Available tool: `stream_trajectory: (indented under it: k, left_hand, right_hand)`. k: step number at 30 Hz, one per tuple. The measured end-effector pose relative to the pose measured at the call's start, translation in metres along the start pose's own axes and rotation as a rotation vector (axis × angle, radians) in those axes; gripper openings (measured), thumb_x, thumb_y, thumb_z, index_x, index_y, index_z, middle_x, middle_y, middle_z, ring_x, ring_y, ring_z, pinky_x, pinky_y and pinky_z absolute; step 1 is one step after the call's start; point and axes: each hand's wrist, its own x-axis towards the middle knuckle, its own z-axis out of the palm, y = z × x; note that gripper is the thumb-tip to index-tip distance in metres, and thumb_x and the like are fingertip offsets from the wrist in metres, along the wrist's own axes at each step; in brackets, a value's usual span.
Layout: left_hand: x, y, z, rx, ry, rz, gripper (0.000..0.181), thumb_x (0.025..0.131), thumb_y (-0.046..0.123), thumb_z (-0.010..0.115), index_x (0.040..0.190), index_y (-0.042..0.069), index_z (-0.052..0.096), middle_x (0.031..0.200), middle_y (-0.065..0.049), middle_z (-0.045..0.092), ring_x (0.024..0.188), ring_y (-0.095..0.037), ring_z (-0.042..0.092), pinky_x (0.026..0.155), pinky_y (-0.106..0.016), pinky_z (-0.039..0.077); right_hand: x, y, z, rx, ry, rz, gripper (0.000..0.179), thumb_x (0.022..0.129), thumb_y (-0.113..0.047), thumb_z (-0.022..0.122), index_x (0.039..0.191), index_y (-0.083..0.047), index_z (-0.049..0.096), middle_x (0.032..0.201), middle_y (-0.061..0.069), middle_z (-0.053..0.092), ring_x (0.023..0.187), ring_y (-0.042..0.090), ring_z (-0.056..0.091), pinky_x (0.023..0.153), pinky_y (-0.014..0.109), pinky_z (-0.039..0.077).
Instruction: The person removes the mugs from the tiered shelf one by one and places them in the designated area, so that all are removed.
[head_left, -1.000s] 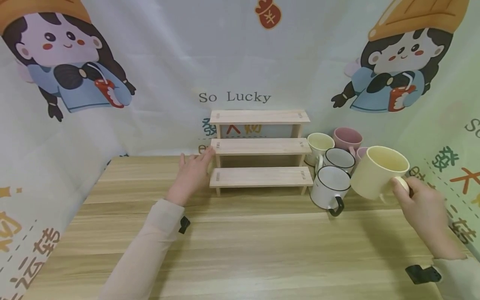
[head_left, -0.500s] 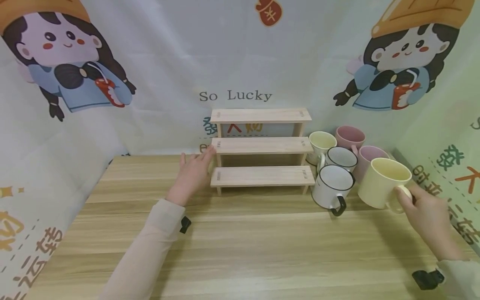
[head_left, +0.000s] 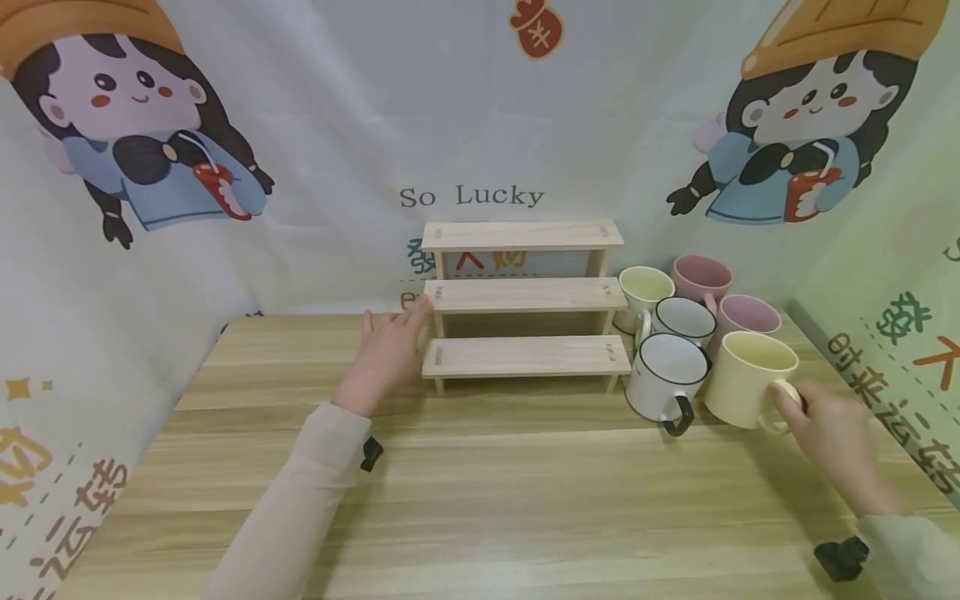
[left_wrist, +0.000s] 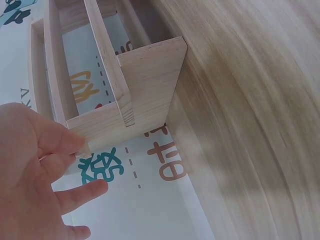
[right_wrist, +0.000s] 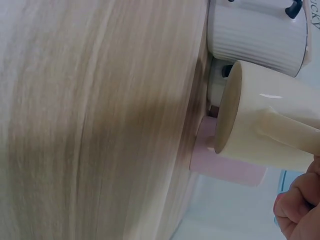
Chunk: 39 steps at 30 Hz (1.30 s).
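My right hand [head_left: 836,442] grips a pale yellow mug [head_left: 750,379] by its handle. In the right wrist view the mug's base [right_wrist: 230,110] shows, held off the table in front of a pink mug [right_wrist: 225,162]. White mugs with dark rims stand beside it, the front one [head_left: 663,379] with a black handle. My left hand [head_left: 386,350] is at the left end of a three-tier wooden display shelf [head_left: 525,358]. Thumb and index finger pinch the edge of its middle tier, and the other fingers [left_wrist: 82,195] are spread away from it.
Behind the white mugs stand a pale green mug [head_left: 645,287] and a darker pink mug [head_left: 701,275], packed close to the shelf's right side. The wood-grain table [head_left: 487,500] meets a printed cloth backdrop [head_left: 337,125] at its back and sides.
The yellow mug in my right hand has moved down and slightly left, bringing more of the pink mug behind it into sight. My left hand has stayed at the shelf.
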Motion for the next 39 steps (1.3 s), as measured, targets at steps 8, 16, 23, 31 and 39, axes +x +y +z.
stream_trajectory:
  k: [8, 16, 23, 31, 39]
  left_hand:
    - [0.002, -0.002, 0.002, 0.001, 0.003, 0.007, 0.064, 0.095, 0.013, 0.053, 0.152, 0.017, 0.025, 0.159, -0.001, 0.021, 0.134, -0.045, 0.036, 0.113, -0.066, -0.004]
    - [0.001, -0.002, 0.0, 0.011, 0.012, 0.002, 0.064, 0.094, 0.012, 0.054, 0.151, 0.016, 0.026, 0.159, -0.001, 0.022, 0.134, -0.044, 0.036, 0.113, -0.066, -0.003]
    - [0.001, -0.003, -0.001, 0.02, 0.019, 0.004, 0.065, 0.092, 0.009, 0.054, 0.151, 0.014, 0.026, 0.159, -0.003, 0.023, 0.133, -0.045, 0.038, 0.113, -0.067, -0.001]
    - [0.002, -0.005, -0.003, 0.017, 0.007, -0.007, 0.071, 0.089, 0.005, 0.055, 0.152, 0.015, 0.024, 0.159, -0.002, 0.021, 0.133, -0.045, 0.037, 0.113, -0.067, -0.002]
    - [0.0, -0.009, -0.002, -0.005, -0.002, 0.013, 0.072, 0.09, 0.005, 0.054, 0.153, 0.018, 0.021, 0.16, -0.002, 0.018, 0.134, -0.046, 0.036, 0.112, -0.069, 0.002]
  right_hand:
    - [-0.003, -0.004, 0.003, 0.02, -0.13, 0.131, 0.041, 0.096, -0.021, 0.053, 0.06, -0.01, 0.039, 0.049, 0.0, 0.036, 0.046, 0.017, 0.032, 0.043, 0.028, 0.023]
    - [-0.008, -0.008, 0.01, 0.012, -0.114, 0.107, 0.039, 0.096, -0.019, 0.053, 0.061, -0.009, 0.038, 0.049, 0.0, 0.035, 0.045, 0.018, 0.033, 0.042, 0.029, 0.023]
    - [-0.005, -0.017, 0.011, 0.006, -0.17, 0.162, 0.038, 0.095, -0.017, 0.052, 0.061, -0.009, 0.038, 0.05, 0.002, 0.037, 0.045, 0.022, 0.036, 0.04, 0.031, 0.025]
    - [0.001, -0.021, 0.015, 0.005, -0.298, 0.199, 0.037, 0.096, -0.015, 0.048, 0.062, -0.008, 0.038, 0.051, 0.004, 0.038, 0.048, 0.025, 0.039, 0.042, 0.038, 0.031]
    - [0.002, -0.022, 0.014, 0.015, -0.423, 0.254, 0.038, 0.099, -0.021, 0.043, 0.063, -0.009, 0.04, 0.054, 0.006, 0.044, 0.052, 0.027, 0.042, 0.045, 0.039, 0.035]
